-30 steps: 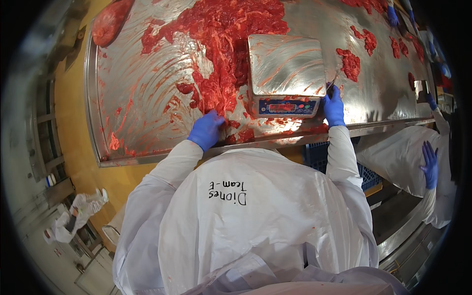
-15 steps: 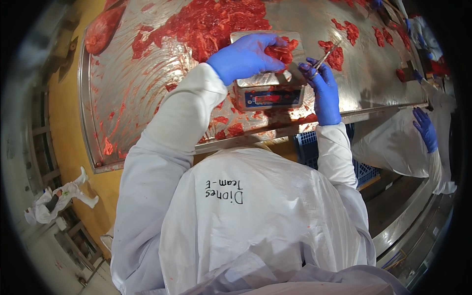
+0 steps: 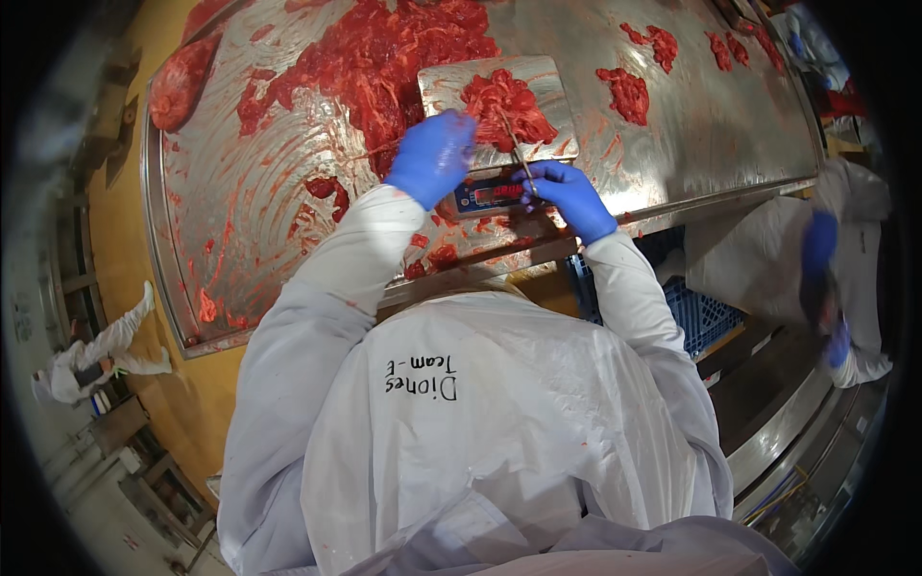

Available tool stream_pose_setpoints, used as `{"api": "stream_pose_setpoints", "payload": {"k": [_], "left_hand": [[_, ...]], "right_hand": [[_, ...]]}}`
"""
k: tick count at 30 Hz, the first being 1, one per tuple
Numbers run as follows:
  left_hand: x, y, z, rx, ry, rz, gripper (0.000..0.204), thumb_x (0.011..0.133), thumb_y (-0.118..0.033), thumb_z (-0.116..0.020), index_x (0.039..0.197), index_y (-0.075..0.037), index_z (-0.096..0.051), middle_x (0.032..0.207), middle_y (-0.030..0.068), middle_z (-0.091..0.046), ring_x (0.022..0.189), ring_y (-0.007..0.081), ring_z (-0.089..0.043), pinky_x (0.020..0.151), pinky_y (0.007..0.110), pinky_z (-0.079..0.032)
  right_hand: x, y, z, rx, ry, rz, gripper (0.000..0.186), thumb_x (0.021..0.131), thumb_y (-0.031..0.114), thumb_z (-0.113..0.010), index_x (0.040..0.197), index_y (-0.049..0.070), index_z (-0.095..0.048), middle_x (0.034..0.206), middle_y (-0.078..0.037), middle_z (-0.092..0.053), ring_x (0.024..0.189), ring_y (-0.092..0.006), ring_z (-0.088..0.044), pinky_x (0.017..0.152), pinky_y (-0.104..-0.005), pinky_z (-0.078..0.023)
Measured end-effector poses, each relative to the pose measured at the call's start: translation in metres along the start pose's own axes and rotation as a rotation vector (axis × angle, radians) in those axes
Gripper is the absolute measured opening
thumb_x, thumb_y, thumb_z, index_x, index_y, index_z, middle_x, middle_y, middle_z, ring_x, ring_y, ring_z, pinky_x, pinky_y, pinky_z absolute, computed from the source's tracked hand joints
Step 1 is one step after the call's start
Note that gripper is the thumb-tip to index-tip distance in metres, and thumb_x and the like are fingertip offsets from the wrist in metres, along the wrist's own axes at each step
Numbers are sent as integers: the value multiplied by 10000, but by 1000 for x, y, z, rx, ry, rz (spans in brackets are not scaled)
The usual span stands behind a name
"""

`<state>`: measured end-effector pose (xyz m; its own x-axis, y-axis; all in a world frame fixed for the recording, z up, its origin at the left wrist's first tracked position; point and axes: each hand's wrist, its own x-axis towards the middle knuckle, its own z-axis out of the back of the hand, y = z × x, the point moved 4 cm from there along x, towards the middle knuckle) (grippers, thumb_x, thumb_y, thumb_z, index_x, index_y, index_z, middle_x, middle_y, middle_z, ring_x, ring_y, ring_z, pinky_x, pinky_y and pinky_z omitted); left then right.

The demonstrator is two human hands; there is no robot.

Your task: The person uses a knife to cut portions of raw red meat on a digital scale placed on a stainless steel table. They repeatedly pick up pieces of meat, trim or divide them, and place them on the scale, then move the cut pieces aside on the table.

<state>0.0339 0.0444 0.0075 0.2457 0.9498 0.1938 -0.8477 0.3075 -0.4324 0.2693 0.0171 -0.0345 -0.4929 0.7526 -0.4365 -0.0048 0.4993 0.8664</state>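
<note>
My left hand (image 3: 430,154), in a blue glove, is just left of a pile of red meat (image 3: 504,108) on the scale's steel platform (image 3: 442,82); its fingers are blurred. My right hand (image 3: 567,195), also gloved, grips a slim metal tool (image 3: 521,163) at the scale's front, its tip reaching into that pile. Below the platform is the scale's display (image 3: 490,195). A large mass of meat (image 3: 375,58) lies behind and left of the scale on the steel table (image 3: 230,182).
A big meat piece (image 3: 181,84) lies at the table's far left, smaller pieces (image 3: 629,94) to the right. Blue crates (image 3: 701,312) sit under the front edge. A co-worker's gloved hand (image 3: 819,240) is at right; a person in white (image 3: 86,370) is far left.
My left hand carried meat onto the scale, released it and has drawn back leftward. My right hand, with the tool, moved left and the tool's tip is now at that meat.
</note>
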Motion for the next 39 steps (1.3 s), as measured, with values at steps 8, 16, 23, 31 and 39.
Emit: {"api": "stream_pose_setpoints", "payload": {"k": [8, 16, 23, 31, 39], "left_hand": [[-42, -2, 9, -541, 147, 303, 122, 808, -70, -718, 913, -39, -663, 826, 152, -666, 755, 289, -662, 716, 400, -545], [-67, 25, 9, -712, 201, 550, 86, 822, 6, -673, 879, -48, -638, 754, 0, -576, 656, 90, -533, 572, 286, -471], [-87, 1, -13, -833, 361, 226, 76, 841, 8, -690, 861, -33, -629, 758, 5, -584, 712, 90, -586, 622, 299, -494], [-153, 113, 28, 86, 391, 147, 398, 820, -272, -784, 1183, -114, -748, 1198, 172, -700, 965, 364, -701, 869, 452, -560], [-88, 112, 85, -169, -79, 458, 213, 933, -191, -761, 1024, 0, -732, 1037, 153, -658, 891, 274, -677, 813, 403, -558]], "right_hand": [[-16, -24, -19, 100, 353, -123, 586, 937, 489, -768, 1245, 4, -653, 918, -52, -680, 834, -149, -656, 803, -320, -547], [8, -11, -30, 76, 256, -129, 321, 1002, 222, -709, 1242, 13, -664, 915, -42, -681, 788, -136, -640, 800, -316, -555], [33, -8, -55, 298, 147, -180, 308, 995, 181, -703, 1240, -6, -679, 968, -67, -717, 812, -139, -662, 829, -335, -574], [-19, -52, -68, -325, 480, -240, 341, 933, 99, -722, 1263, 13, -724, 1114, -66, -753, 988, -153, -707, 940, -302, -556], [-70, -15, 55, 122, -62, 53, 520, 930, 297, -761, 1305, -46, -655, 958, -99, -750, 888, -197, -723, 925, -354, -558]]}}
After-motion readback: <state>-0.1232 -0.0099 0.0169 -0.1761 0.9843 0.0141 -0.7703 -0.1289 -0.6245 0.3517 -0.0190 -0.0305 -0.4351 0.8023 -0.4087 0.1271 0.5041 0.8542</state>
